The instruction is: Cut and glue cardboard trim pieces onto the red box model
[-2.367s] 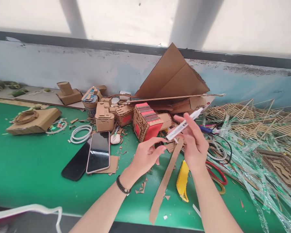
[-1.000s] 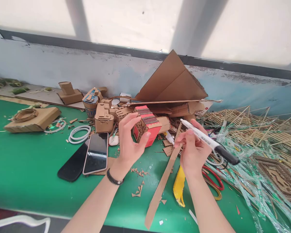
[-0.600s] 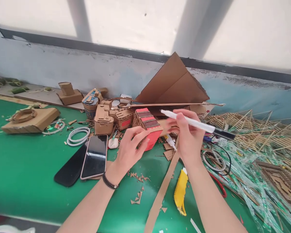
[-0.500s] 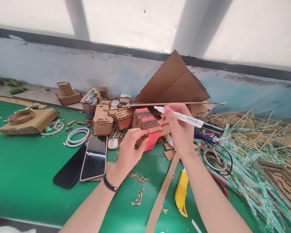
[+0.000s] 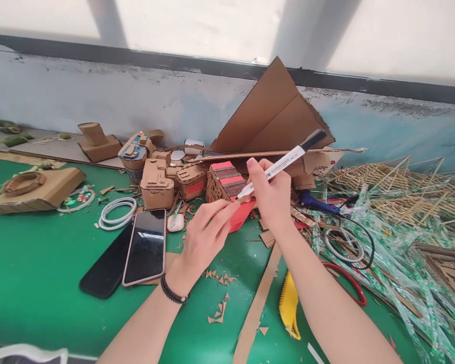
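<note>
Occupying the frame's centre: one white marker (image 5: 278, 167), nib bare, black end raised toward the upper right. Beneath the nib, one narrow cardboard strip (image 5: 245, 199), mostly hidden; whether nib and strip touch cannot be told.

Risk, by judgement: the nib could skid off so slim a piece and ink the nearby fingertips, should the strip twist in a light pinch; a stray stroke might also reach the red box (image 5: 239, 217) just behind.

Right hand (image 5: 272, 198): fingers closed round the marker, which slants through the grip, nib projecting lower left. Left hand (image 5: 205, 233): thumb and fingers pinching the strip's left end, the rest extending rightward from the fingertips.

Left of centre: cardboard models (image 5: 157, 184); one pale-edged phone (image 5: 146, 247) overlapping a dark phone (image 5: 108, 263).

Lower centre: one long cardboard band (image 5: 258, 306); cardboard scraps (image 5: 218, 313); to their right, one yellow cutter (image 5: 288, 306).

Right: thin sticks (image 5: 398, 184), clear wrapping (image 5: 405, 263).

Upper centre: one large cardboard sheet (image 5: 275, 111).

Underneath: green tabletop (image 5: 53, 273).
</note>
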Available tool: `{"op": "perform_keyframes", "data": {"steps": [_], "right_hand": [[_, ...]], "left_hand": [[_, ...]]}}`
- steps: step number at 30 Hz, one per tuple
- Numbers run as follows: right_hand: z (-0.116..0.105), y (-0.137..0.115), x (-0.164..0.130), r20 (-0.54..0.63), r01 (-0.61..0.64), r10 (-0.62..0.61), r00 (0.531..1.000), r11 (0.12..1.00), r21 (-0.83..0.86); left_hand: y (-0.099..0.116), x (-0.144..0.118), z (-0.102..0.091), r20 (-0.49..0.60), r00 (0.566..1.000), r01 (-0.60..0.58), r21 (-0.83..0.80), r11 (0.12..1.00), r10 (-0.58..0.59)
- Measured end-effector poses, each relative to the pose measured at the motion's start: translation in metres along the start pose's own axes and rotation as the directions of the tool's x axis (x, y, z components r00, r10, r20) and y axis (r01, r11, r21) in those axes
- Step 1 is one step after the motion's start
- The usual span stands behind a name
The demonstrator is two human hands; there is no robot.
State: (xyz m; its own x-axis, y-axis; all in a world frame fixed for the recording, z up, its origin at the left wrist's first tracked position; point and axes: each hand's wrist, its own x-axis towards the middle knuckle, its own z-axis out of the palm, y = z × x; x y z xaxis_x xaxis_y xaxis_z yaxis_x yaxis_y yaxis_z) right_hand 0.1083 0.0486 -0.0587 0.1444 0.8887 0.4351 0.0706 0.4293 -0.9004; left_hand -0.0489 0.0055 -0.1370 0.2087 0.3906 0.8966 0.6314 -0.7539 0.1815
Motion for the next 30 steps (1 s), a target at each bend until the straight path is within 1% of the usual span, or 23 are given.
{"op": "perform_keyframes", "data": {"steps": [4,13,23,28,30], "right_hand": [[0.0014,0.0003,-0.0007,0.008,0.01,-0.01,1.0,1.0,-0.006],[0.0035,-0.0024,-0.0022,0.018,0.019,-0.018,1.0,0.999,-0.029],[0.0011,0.0022,-0.002,0.041,0.062,-0.058,0.997,0.994,-0.088],[0.0028,0.001,-0.0016,0.032,0.047,-0.045,0.998,0.997,-0.068],[0.0035,0.0006,-0.0013,0.007,0.032,-0.032,0.999,0.999,-0.032]], "left_hand": [[-0.0009,-0.0008,0.0015,-0.013,1.0,-0.028,0.008,1.0,0.028],[-0.0007,-0.0004,0.0022,-0.024,0.999,-0.027,-0.004,1.0,0.027],[-0.0001,0.0002,0.0012,-0.026,1.0,-0.009,-0.012,1.0,0.008],[0.0008,0.0003,0.0012,-0.026,1.0,-0.012,-0.006,1.0,0.012],[0.001,0.0011,0.0012,-0.029,0.999,-0.015,-0.005,1.0,0.015]]}}
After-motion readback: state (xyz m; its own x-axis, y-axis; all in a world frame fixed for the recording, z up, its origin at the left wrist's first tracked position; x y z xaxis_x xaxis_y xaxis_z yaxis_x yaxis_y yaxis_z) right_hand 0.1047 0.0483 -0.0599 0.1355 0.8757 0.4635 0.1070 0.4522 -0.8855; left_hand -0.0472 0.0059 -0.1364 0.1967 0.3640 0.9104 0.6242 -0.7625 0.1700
